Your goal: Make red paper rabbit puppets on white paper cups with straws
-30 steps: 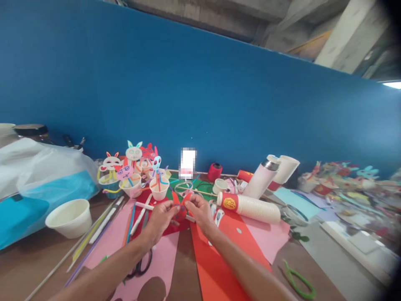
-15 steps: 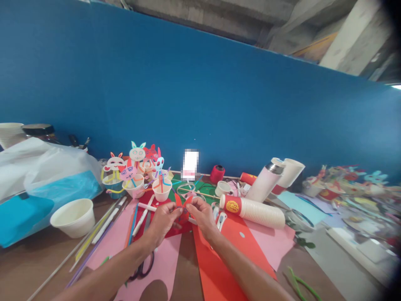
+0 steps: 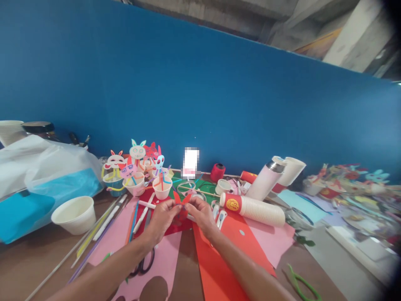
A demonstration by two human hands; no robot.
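Between my two hands is a red paper cutout with two pointed ears standing up; its lower part is largely hidden by my fingers. My left hand pinches it on the left side. On the right side my right hand pinches it near the other ear. Below my left forearm lie black-handled scissors. Just right of my right hand is a white utility knife. Red paper and pink paper lie beneath my arms.
Paper cups with animal-face figures stand back left. A white bowl and pipe cleaners lie left. Right are a stack of paper cups, a thermos and a green pipe cleaner. A lit, blurred-out screen stands at the back.
Both hands keep their pinch on the red paper cutout and have barely moved. The view has shifted slightly.
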